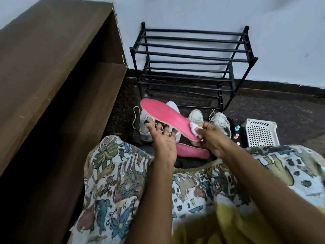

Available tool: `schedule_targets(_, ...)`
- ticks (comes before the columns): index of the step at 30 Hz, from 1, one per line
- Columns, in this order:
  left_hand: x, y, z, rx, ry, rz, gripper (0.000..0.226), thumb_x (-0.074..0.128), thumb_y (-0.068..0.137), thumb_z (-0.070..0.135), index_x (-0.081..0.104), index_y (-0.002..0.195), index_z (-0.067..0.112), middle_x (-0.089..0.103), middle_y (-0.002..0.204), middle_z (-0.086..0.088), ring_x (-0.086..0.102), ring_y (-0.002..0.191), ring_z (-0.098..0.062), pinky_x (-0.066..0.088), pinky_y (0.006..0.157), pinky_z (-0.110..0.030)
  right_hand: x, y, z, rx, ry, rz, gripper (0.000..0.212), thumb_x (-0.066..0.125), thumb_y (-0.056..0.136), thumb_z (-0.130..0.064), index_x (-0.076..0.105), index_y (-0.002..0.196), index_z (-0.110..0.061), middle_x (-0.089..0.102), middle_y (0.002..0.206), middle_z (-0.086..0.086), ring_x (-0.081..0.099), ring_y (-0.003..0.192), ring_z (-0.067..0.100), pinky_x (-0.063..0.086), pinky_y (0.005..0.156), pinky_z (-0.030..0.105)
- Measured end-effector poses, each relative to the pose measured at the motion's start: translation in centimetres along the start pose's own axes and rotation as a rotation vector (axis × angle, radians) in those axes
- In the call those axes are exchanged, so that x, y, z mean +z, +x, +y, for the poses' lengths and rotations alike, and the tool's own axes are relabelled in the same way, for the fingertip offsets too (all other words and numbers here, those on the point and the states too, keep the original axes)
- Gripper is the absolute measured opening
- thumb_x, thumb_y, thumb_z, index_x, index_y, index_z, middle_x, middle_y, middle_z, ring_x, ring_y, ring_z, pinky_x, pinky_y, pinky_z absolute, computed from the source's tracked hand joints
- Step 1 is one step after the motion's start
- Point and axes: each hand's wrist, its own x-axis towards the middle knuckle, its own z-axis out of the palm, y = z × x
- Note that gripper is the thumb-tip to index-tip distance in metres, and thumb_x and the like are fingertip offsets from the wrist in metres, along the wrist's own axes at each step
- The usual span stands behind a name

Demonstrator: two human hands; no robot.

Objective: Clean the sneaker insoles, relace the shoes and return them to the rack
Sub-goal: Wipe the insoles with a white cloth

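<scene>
Pink insole (163,113) tilted above white sneakers (220,120), black rack (193,56) behind.

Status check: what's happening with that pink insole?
Left hand flat under pink insole. Right hand pinching white wipe on it. Second insole on floor, nothing blocking.

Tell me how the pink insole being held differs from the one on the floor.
The held insole rests on the left hand; the floor insole lies on the ground. The right hand presses a white wad on the held insole; no hand holds the floor insole. Both are pink.
</scene>
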Motion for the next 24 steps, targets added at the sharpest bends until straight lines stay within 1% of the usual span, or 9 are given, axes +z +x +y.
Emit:
schedule_targets(4,-2.1,2.6,-1.7,-0.124,-0.179,0.256,0.062,0.026,0.096,0.058,0.029,0.146,0.022,0.028,0.154,-0.009,0.032,0.139,-0.028,0.026,0.112,-0.046,-2.6,6.4,2.2,0.010,-0.206,0.111,0.025,0.044,0.096,0.003,0.048,0.080,-0.015,0.050,0.071,0.006,0.050,0.044,0.010,0.042,0.034,0.017)
schedule_targets(7,-3.8,3.8,-3.5,-0.207,-0.253,0.405,0.062,0.031,0.097,0.054,0.028,0.146,0.016,0.028,0.153,-0.012,0.031,0.140,-0.029,0.024,0.114,-0.046,-4.3,10.4,5.3,0.050,-0.387,0.115,0.022,0.048,0.094,0.003,0.047,0.078,-0.013,0.047,0.067,0.007,0.043,0.054,0.016,0.039,0.041,0.023)
schedule_targets(10,-5.1,4.7,-5.4,-0.277,-0.274,0.538,0.059,0.036,0.097,0.051,0.033,0.143,0.014,0.033,0.149,-0.015,0.035,0.136,-0.032,0.026,0.112,-0.046,-5.2,13.3,9.4,0.165,-0.478,0.092,0.017,0.049,0.093,0.004,0.051,0.083,-0.010,0.049,0.067,0.008,0.042,0.055,0.016,0.036,0.044,0.022)
schedule_targets(12,-6.3,5.4,-6.6,-0.317,-0.277,0.568,0.059,0.037,0.097,0.050,0.029,0.144,0.016,0.030,0.151,-0.014,0.032,0.138,-0.032,0.024,0.113,-0.046,-5.4,14.7,12.3,0.222,-0.502,0.089,0.020,0.050,0.092,0.005,0.053,0.080,-0.011,0.052,0.068,0.009,0.044,0.055,0.015,0.037,0.045,0.021)
schedule_targets(15,-7.6,7.1,-8.1,-0.353,-0.280,0.623,0.061,0.037,0.096,0.049,0.023,0.147,0.018,0.024,0.154,-0.012,0.030,0.139,-0.033,0.024,0.113,-0.048,-5.5,16.3,16.4,0.260,-0.543,0.075,0.012,0.054,0.090,0.002,0.061,0.089,-0.008,0.057,0.075,0.011,0.050,0.064,0.019,0.039,0.051,0.023)
schedule_targets(17,-7.9,7.9,-8.6,-0.350,-0.263,0.665,0.062,0.038,0.096,0.048,0.023,0.148,0.018,0.021,0.155,-0.010,0.030,0.139,-0.034,0.025,0.113,-0.049,-5.5,16.9,18.6,0.284,-0.528,0.082,0.014,0.055,0.089,0.003,0.058,0.080,-0.008,0.056,0.075,0.011,0.050,0.071,0.021,0.039,0.053,0.025)
schedule_targets(19,-8.0,8.7,-9.1,-0.368,-0.225,0.729,0.063,0.039,0.096,0.048,0.022,0.148,0.017,0.019,0.156,-0.009,0.028,0.140,-0.033,0.025,0.114,-0.048,-5.5,17.4,20.5,0.306,-0.520,0.092,0.026,0.056,0.089,0.003,0.052,0.070,-0.014,0.052,0.068,0.005,0.047,0.063,0.017,0.039,0.048,0.017)
schedule_targets(21,-8.2,9.3,-9.4,-0.393,-0.201,0.776,0.065,0.038,0.097,0.048,0.018,0.149,0.016,0.014,0.157,-0.008,0.026,0.141,-0.032,0.023,0.114,-0.047,-5.6,17.6,21.7,0.316,-0.518,0.094,0.029,0.058,0.090,0.000,0.049,0.067,-0.016,0.049,0.063,0.001,0.042,0.058,0.011,0.034,0.043,0.010)
schedule_targets(24,-8.4,10.4,-10.1,-0.433,-0.151,0.828,0.062,0.034,0.098,0.046,0.015,0.150,0.016,0.013,0.158,-0.006,0.027,0.141,-0.030,0.023,0.113,-0.047,-6.0,18.6,23.3,0.338,-0.561,0.058,0.029,0.061,0.090,-0.010,0.048,0.066,-0.018,0.048,0.061,0.000,0.041,0.056,0.010,0.034,0.043,0.012)
